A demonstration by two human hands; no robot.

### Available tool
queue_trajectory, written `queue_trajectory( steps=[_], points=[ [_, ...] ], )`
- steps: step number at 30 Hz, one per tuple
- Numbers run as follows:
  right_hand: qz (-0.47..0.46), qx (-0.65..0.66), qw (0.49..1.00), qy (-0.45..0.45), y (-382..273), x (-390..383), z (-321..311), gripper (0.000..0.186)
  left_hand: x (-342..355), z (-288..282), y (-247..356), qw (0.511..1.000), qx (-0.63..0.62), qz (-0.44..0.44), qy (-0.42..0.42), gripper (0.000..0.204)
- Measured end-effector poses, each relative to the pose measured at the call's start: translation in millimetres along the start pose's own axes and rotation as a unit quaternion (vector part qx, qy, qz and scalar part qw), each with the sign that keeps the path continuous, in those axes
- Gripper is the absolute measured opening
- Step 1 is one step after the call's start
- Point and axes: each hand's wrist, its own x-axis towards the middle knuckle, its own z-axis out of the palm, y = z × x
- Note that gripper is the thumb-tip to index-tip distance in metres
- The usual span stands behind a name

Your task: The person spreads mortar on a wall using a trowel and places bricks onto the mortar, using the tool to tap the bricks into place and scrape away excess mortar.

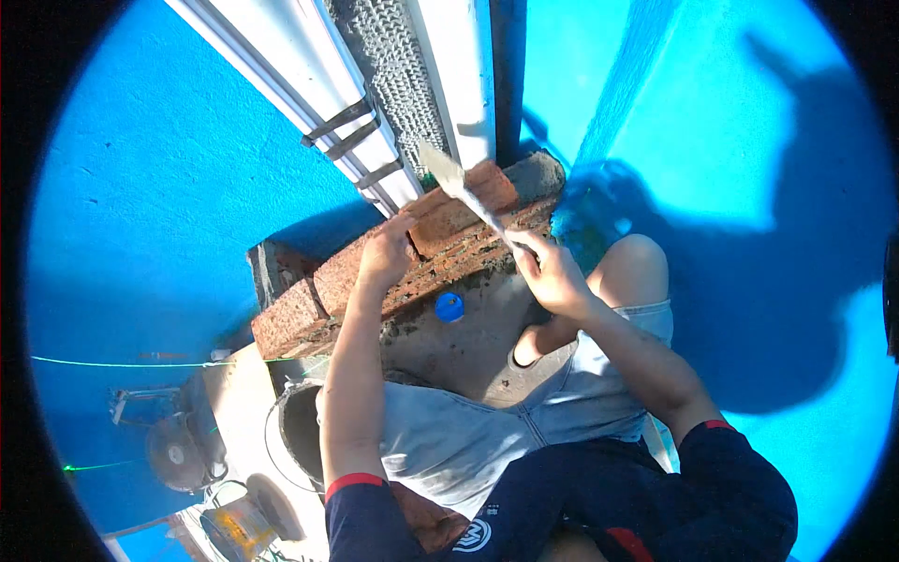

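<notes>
My left hand (389,248) grips the top edge of a red brick (346,276) in a row of rough, mortar-smeared bricks, with my fingers curled over it. My right hand (548,276) is closed round the handle of a trowel (443,167). The trowel's metal blade is raised over another red brick (449,225), to the right of my left hand, and points up toward a grey textured strip (389,66) between white vertical profiles (454,75).
Blue walls (140,169) rise on both sides. At lower left are a bucket (300,426), a power tool with a disc (173,450) and a stained metal container (234,534). A thin green string (122,363) runs across the left. My knees and one foot surround the brickwork.
</notes>
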Motion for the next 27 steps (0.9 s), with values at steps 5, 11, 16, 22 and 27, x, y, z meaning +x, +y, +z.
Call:
queue_trajectory(
  steps=[5,11,16,22,27],
  points=[
    [-0.094,0.044,0.990,0.097,-26.4,5.3,9.2,0.022,-9.7,6.4,7.6,0.997,0.068,0.003,-0.032,0.032],
    [-0.049,-0.022,0.998,0.041,19.4,-11.1,23.2,0.022,-1.7,9.3,8.6,0.997,0.056,-0.025,-0.047,0.034],
    [-0.056,-0.032,0.998,0.015,30.9,-18.9,31.9,0.028,-1.8,7.9,4.6,0.997,0.050,-0.030,-0.056,0.041],
    [0.012,0.019,0.999,-0.025,21.7,-14.8,8.1,0.027,-6.4,4.9,20.8,0.996,0.027,-0.039,-0.070,0.045],
    [0.348,0.523,0.770,-0.111,-6.9,-63.8,-44.7,0.033,-73.8,11.9,148.8,0.968,0.050,0.219,-0.113,0.030]
  ],
)
